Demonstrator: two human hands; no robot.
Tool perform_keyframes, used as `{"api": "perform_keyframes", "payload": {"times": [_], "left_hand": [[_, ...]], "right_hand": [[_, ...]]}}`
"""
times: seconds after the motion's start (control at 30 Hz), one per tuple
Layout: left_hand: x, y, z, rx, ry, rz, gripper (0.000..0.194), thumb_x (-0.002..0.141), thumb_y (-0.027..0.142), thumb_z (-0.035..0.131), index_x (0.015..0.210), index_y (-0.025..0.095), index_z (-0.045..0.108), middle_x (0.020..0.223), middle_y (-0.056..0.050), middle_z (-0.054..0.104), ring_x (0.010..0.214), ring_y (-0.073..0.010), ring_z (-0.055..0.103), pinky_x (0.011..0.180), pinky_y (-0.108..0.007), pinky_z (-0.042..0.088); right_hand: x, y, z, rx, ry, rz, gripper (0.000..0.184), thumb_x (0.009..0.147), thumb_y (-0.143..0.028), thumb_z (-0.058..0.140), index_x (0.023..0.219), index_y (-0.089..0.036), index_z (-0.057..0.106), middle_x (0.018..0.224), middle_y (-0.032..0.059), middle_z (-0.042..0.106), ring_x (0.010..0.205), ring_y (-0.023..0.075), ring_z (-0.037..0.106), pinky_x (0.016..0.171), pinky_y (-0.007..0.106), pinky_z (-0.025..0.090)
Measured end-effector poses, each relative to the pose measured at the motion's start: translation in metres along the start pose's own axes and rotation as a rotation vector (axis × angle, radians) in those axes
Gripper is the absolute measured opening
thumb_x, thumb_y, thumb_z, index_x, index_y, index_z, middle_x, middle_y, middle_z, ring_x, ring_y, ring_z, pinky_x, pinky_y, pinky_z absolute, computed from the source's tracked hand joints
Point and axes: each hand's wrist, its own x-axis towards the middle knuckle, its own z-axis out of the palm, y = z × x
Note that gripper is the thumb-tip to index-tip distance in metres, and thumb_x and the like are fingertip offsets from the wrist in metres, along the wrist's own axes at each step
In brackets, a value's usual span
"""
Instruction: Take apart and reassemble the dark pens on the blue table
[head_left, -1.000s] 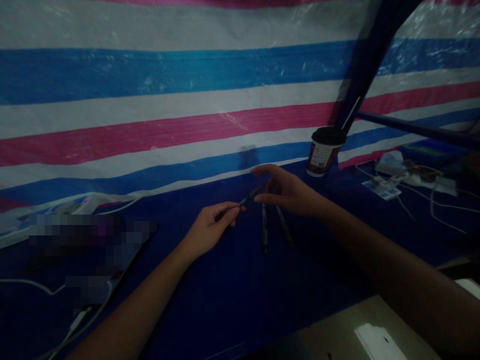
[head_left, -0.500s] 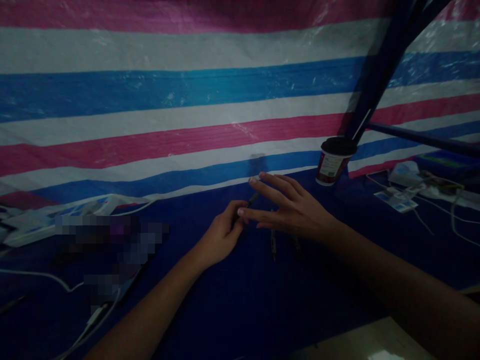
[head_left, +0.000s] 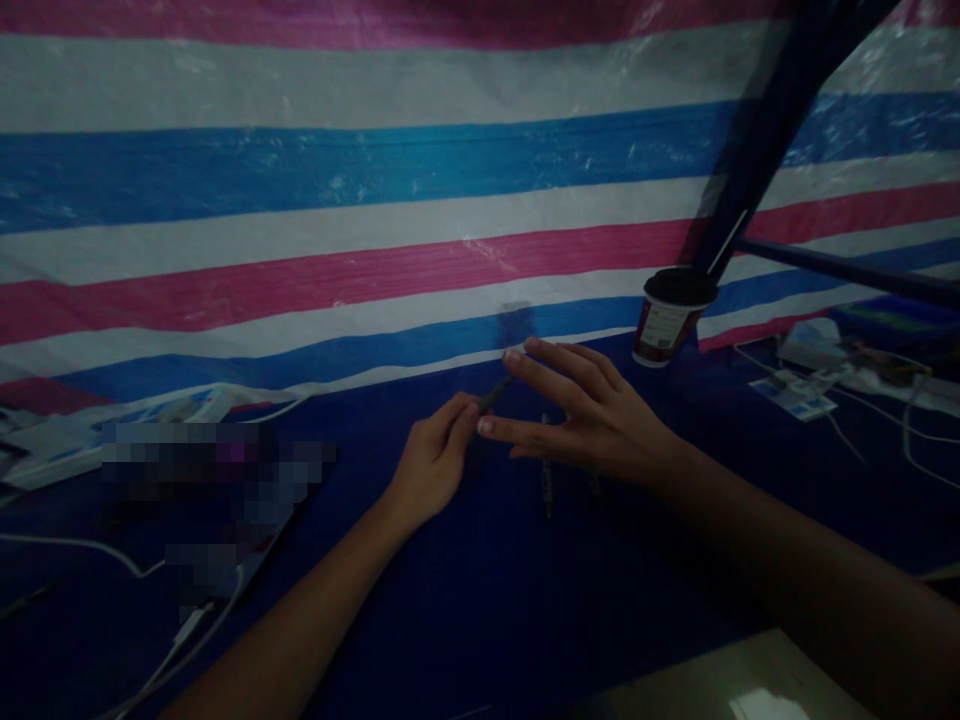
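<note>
– The fingers point(head_left: 461, 426) of the left hand point(head_left: 433, 458), how are they placed?

– They are bent and closed around a dark grey, slender pen point(head_left: 495, 393), and the thumb presses from above. The pen points obliquely away from the person, with its far end showing out of the grip.

– And the right hand point(head_left: 600, 415)?

– Its fingers are extended and spread apart. The thumb tip is just beside the left hand, and the index fingertip is very near to the far end of the pen. Whether it touches the pen, I cannot tell.

– So where exactly is the pen?

– Between the two hands, above the dark blue, smooth tabletop point(head_left: 450, 620).

– Does something lie below the right hand?

– Yes, a second dark, thin pen point(head_left: 547, 488) lies on the tabletop, partly covered from view by this hand. Beside it I see a short piece of another dark, thin object point(head_left: 595, 484), mostly hidden.

– What is farther?

– Near the back edge stands a dark red cup point(head_left: 664, 330) with a black lid and a pale label.

– And behind everything?

– A glossy plastic sheet point(head_left: 300, 285) with pink, white and blue stripes, and at the right a dark blue, slanting post point(head_left: 772, 140) before it
</note>
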Motion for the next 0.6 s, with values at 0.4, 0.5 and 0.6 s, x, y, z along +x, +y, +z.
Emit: {"api": "perform_keyframes", "payload": {"times": [0.4, 0.5, 0.6], "left_hand": [[0.001, 0.0, 0.0, 0.015, 0.036, -0.053, 0.039, 0.104, 0.049, 0.038, 0.082, 0.021, 0.054, 0.065, 0.005, 0.043, 0.057, -0.0127, 0.041, 0.055, -0.026, 0.032], [0.001, 0.0, 0.001, 0.046, -0.025, -0.093, 0.033, 0.101, 0.049, 0.045, 0.09, 0.021, 0.059, 0.063, 0.006, 0.043, 0.055, -0.0126, 0.04, 0.052, -0.026, 0.029], [0.002, 0.0, 0.001, 0.11, -0.072, -0.124, 0.041, 0.102, 0.05, 0.039, 0.085, 0.02, 0.061, 0.06, 0.006, 0.04, 0.053, -0.0128, 0.04, 0.052, -0.027, 0.027]], "right_hand": [[0.004, 0.0, -0.002, 0.138, -0.109, 0.104, 0.059, 0.098, -0.031, 0.064, 0.153, -0.038, 0.044, 0.161, 0.0058, 0.045, 0.15, 0.0304, 0.035, 0.117, 0.051, 0.034], [0.002, 0.006, 0.01, 0.464, -0.2, 0.356, 0.05, 0.098, -0.03, 0.064, 0.146, -0.024, 0.054, 0.134, 0.0114, 0.068, 0.123, 0.028, 0.061, 0.103, 0.046, 0.046], [-0.003, 0.011, 0.022, 0.968, -0.344, 0.616, 0.026, 0.101, -0.035, 0.058, 0.116, -0.017, 0.069, 0.09, 0.0045, 0.076, 0.081, 0.0166, 0.07, 0.075, 0.031, 0.052]]}}
